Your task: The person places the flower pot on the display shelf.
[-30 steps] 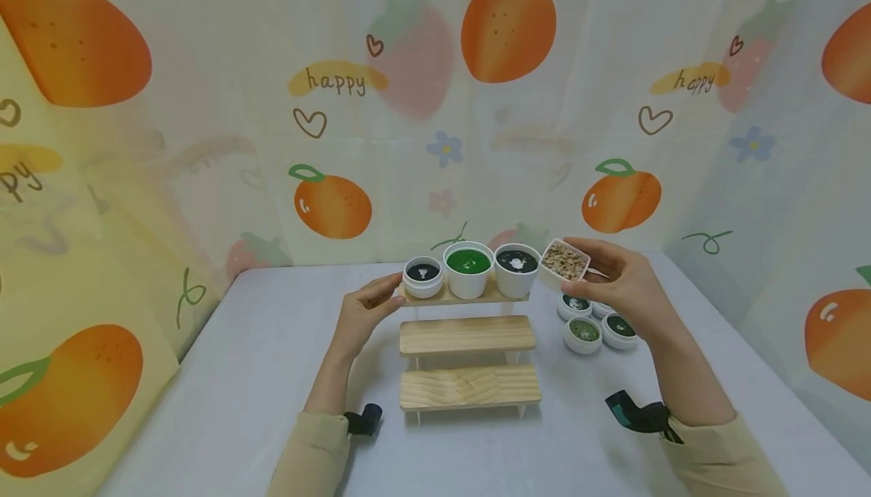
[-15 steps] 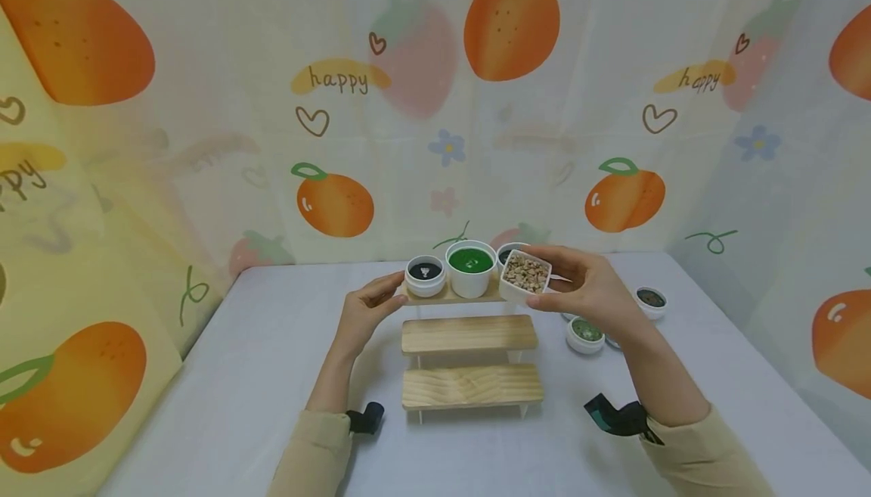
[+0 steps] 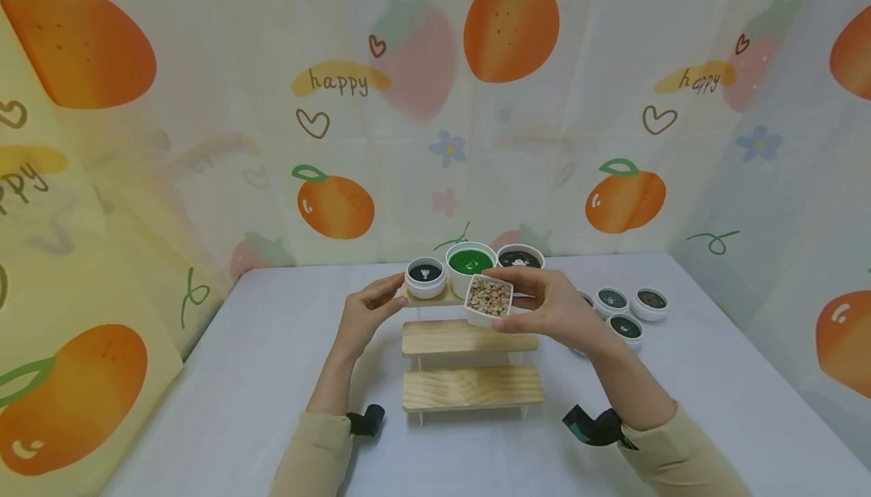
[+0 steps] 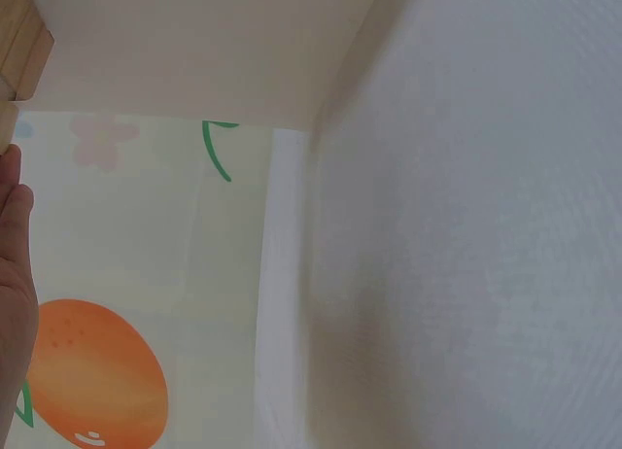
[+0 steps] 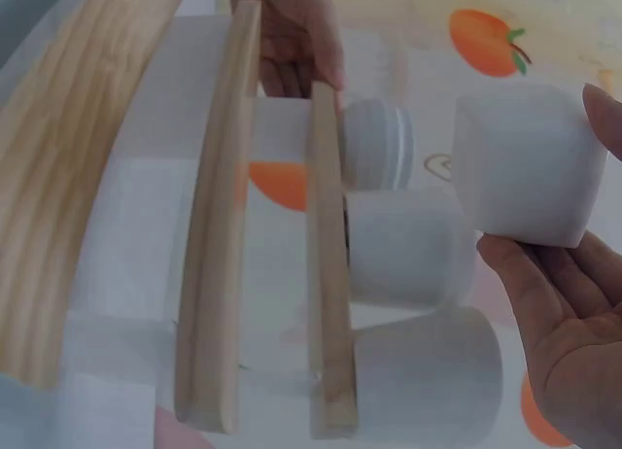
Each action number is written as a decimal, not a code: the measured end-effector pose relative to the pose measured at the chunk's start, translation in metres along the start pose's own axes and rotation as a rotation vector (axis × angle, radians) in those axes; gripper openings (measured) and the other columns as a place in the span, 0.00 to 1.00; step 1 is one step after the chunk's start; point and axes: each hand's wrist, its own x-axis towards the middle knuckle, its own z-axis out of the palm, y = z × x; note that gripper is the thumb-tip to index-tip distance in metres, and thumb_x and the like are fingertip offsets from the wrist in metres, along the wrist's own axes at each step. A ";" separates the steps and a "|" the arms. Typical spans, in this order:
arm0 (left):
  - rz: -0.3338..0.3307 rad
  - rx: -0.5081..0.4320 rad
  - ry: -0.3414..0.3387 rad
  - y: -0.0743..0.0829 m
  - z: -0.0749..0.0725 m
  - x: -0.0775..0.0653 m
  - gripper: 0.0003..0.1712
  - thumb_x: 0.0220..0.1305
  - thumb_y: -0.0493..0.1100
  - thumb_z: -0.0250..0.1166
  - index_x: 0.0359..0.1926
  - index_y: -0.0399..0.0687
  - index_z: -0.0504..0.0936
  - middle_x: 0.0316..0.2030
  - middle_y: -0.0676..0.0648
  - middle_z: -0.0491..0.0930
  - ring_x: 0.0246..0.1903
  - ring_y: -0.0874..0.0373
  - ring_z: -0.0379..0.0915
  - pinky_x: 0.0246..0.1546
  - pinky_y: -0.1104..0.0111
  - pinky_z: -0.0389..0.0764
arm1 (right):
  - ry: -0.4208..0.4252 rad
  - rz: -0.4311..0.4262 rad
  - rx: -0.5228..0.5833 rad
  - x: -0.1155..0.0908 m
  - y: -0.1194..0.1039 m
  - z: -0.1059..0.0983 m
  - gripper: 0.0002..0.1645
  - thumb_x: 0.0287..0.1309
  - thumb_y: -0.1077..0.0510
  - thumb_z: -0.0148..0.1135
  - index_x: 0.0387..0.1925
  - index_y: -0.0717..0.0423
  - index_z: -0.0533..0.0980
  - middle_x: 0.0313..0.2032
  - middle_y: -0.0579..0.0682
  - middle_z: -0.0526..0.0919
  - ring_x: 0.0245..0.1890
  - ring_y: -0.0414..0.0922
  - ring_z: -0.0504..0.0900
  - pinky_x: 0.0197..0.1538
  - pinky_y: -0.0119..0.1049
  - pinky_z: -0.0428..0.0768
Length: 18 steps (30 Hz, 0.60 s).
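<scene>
Beyond the lowest shelf (image 3: 473,389), a square cup (image 3: 488,299) is pinched by the right hand (image 3: 550,302) above the middle shelf (image 3: 435,340). The top shelf (image 3: 427,302), bearing three tubs (image 3: 469,261), is touched by the left hand (image 3: 364,311) at its left end; whether gripped cannot be told.

Before us, a person's right grip (image 3: 544,304) holds a square white cup (image 3: 480,321) of tan bits (image 3: 488,296), the left grip (image 3: 367,309) at a tiered wooden stand (image 3: 472,389).

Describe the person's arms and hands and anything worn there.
The left sleeve and right sleeve are beige, with a black wrist device at each cuff; the right one shows a teal patch. Left hand and right hand wear no gloves.
</scene>
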 end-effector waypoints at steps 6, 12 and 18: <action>-0.003 0.006 0.001 0.000 0.000 -0.001 0.26 0.59 0.40 0.71 0.59 0.43 0.81 0.61 0.41 0.79 0.56 0.75 0.75 0.62 0.80 0.75 | -0.045 -0.022 0.032 0.005 0.005 0.013 0.41 0.45 0.63 0.77 0.64 0.57 0.73 0.62 0.59 0.77 0.53 0.48 0.83 0.55 0.27 0.83; -0.001 0.006 0.002 -0.001 0.000 -0.001 0.25 0.60 0.39 0.71 0.59 0.44 0.81 0.61 0.41 0.79 0.56 0.75 0.75 0.61 0.81 0.75 | -0.080 -0.047 -0.002 0.014 0.012 0.027 0.40 0.45 0.61 0.78 0.63 0.54 0.74 0.62 0.55 0.77 0.58 0.51 0.80 0.59 0.31 0.83; 0.001 -0.001 0.003 0.000 0.000 0.000 0.25 0.59 0.38 0.71 0.59 0.42 0.81 0.61 0.40 0.79 0.56 0.76 0.75 0.62 0.80 0.75 | -0.098 -0.004 -0.039 0.021 0.021 0.037 0.39 0.44 0.59 0.78 0.61 0.50 0.76 0.61 0.52 0.79 0.58 0.48 0.80 0.58 0.28 0.81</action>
